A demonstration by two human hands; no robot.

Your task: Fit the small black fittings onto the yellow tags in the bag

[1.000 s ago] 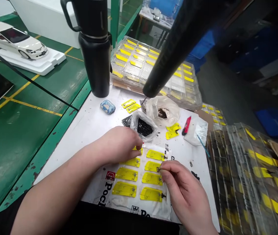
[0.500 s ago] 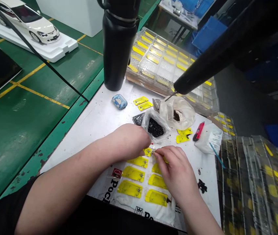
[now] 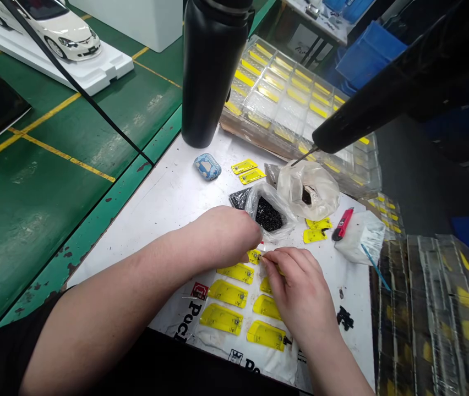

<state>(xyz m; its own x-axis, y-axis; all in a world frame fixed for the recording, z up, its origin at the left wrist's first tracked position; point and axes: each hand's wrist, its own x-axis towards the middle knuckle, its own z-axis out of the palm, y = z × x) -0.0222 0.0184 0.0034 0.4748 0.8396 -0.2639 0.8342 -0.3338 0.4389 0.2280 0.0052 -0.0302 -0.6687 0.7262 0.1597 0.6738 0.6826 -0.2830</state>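
Two columns of flat yellow plastic parts (image 3: 228,294) lie on a white plastic bag printed with black lettering (image 3: 234,356). My left hand (image 3: 238,234) is curled at the far end of the left column, against a yellow part (image 3: 254,256); its fingertips are mostly hidden. From the right, my right hand (image 3: 296,278) meets the same part's end, thumb and forefinger pinched on something too small to make out. Just beyond the hands stands an open clear bag (image 3: 286,231) of small black pieces (image 3: 268,214). A nearer right-hand yellow part (image 3: 265,335) has a black piece at its end.
A black bottle (image 3: 213,77) stands at the back left, near a blue patterned case (image 3: 208,166). An electric screwdriver (image 3: 342,129) hangs over a whitish bag (image 3: 327,190). A red cutter (image 3: 343,224) lies at right. Clear compartment trays (image 3: 300,104) border the table.
The view has shifted slightly, so the table things sit a little further right. Both hands stay together at the same yellow part, with hardly any visible movement.
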